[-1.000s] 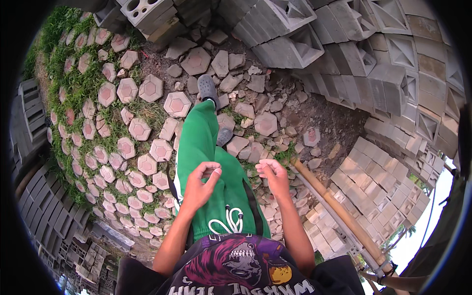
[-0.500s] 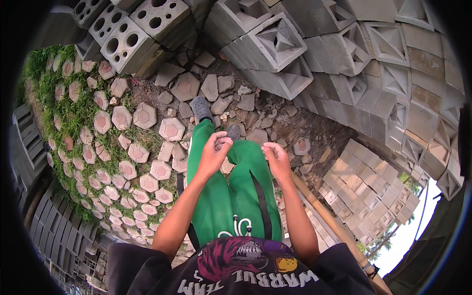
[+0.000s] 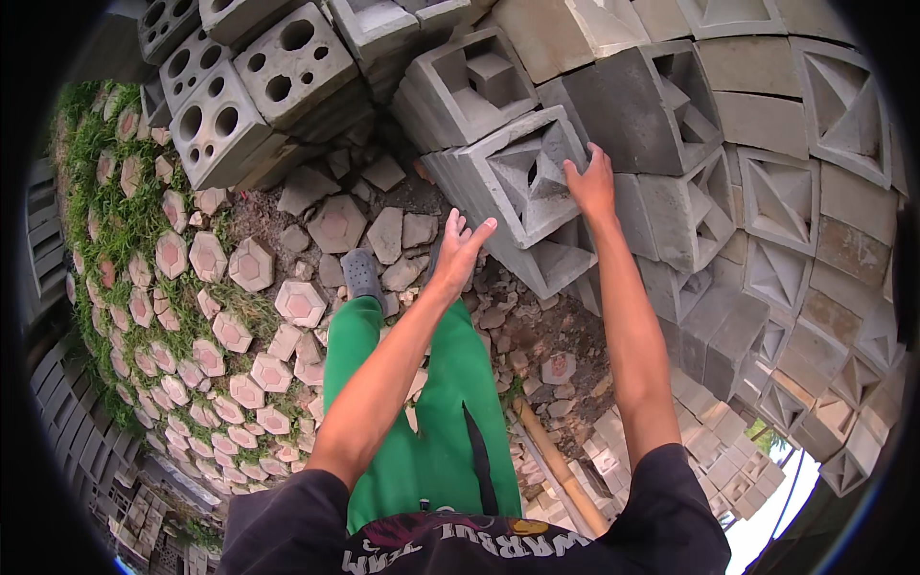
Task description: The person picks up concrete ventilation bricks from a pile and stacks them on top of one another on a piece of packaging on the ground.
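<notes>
A grey concrete ventilation block [image 3: 513, 177] with a star-shaped cut-out juts from a stack of similar blocks. My right hand [image 3: 589, 182] rests on its upper right corner, fingers curled over the edge. My left hand [image 3: 460, 247] reaches toward the block's lower left side with fingers spread, just short of touching it. Below are my green trousers [image 3: 422, 402] and a grey shoe [image 3: 362, 273].
Stacked grey patterned blocks [image 3: 786, 192] fill the right. Blocks with round holes [image 3: 240, 96] are piled upper left. Hexagonal pavers [image 3: 249, 264] with grass lie on the left ground, with broken rubble [image 3: 537, 335] and a bamboo pole [image 3: 561, 470] near my feet.
Both hands have moved up and forward from in front of my legs to the stack; the right hand now touches the star-patterned block. My view has tilted toward the blocks.
</notes>
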The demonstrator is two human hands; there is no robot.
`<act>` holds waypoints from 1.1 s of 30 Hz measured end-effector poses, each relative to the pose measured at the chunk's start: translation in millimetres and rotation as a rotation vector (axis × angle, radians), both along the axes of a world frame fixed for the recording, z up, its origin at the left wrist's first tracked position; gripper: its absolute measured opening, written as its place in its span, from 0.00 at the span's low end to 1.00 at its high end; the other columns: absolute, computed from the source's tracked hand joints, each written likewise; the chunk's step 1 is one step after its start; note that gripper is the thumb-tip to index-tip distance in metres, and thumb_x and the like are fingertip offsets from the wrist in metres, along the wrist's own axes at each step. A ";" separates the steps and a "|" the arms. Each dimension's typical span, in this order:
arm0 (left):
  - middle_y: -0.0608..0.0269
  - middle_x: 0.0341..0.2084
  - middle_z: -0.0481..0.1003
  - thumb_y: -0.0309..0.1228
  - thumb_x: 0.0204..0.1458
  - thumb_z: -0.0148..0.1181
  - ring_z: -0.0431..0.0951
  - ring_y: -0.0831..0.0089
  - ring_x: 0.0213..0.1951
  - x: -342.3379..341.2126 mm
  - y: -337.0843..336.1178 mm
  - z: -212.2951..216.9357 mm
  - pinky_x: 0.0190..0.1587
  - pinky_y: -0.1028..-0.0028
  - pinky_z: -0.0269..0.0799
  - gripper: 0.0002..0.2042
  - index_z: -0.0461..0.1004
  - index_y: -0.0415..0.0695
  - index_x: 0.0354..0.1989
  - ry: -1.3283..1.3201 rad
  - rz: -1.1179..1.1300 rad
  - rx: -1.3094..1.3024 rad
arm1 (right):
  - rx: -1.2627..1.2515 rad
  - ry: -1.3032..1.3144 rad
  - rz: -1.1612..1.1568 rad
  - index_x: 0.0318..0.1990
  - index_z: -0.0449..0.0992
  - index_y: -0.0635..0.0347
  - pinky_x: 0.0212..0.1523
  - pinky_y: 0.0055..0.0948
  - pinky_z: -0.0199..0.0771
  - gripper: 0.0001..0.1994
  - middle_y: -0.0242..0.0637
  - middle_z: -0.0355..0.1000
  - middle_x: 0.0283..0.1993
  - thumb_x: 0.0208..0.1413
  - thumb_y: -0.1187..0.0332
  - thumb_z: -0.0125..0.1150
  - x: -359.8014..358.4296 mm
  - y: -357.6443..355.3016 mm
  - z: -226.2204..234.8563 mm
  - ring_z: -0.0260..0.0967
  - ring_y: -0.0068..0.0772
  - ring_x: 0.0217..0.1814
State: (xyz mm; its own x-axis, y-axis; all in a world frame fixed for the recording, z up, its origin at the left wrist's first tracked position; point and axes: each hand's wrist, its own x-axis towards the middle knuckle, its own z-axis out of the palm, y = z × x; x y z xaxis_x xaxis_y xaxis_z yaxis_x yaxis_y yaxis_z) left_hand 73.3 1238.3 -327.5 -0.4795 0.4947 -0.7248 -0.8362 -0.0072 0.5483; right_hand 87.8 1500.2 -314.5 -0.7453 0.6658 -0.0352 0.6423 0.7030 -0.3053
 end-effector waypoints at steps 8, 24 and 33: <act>0.50 0.54 0.66 0.47 0.49 0.62 0.67 0.65 0.54 2.2 70.1 -50.2 0.59 0.70 0.58 0.39 0.54 0.32 0.62 0.124 0.188 -0.144 | -0.395 -0.194 0.117 0.55 0.65 0.68 0.55 0.43 0.66 0.29 0.59 0.71 0.49 0.50 0.58 0.62 -6.5 40.0 -29.7 0.68 0.57 0.54; 0.53 0.43 0.73 0.44 0.51 0.56 0.71 0.67 0.45 15.7 91.0 -63.3 0.51 0.70 0.64 0.26 0.67 0.33 0.50 0.314 0.141 -0.348 | -0.335 -0.106 0.153 0.58 0.63 0.65 0.52 0.47 0.67 0.27 0.62 0.71 0.48 0.53 0.62 0.60 11.6 47.7 -42.2 0.67 0.62 0.52; 0.47 0.46 0.72 0.32 0.44 0.57 0.73 0.59 0.48 17.4 92.2 -68.8 0.53 0.66 0.66 0.28 0.61 0.32 0.54 0.388 -0.004 -0.459 | -0.437 -0.199 0.147 0.58 0.62 0.68 0.56 0.45 0.65 0.28 0.63 0.68 0.51 0.54 0.61 0.59 3.9 44.0 -26.6 0.65 0.63 0.55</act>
State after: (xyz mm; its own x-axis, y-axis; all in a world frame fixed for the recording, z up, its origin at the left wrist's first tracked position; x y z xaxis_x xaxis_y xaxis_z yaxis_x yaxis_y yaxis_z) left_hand 90.7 1330.5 -396.4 -0.7506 0.1748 -0.6373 -0.5739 0.3056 0.7598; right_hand 91.7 1544.3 -341.2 -0.7808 0.4455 -0.4380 0.6216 0.6245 -0.4729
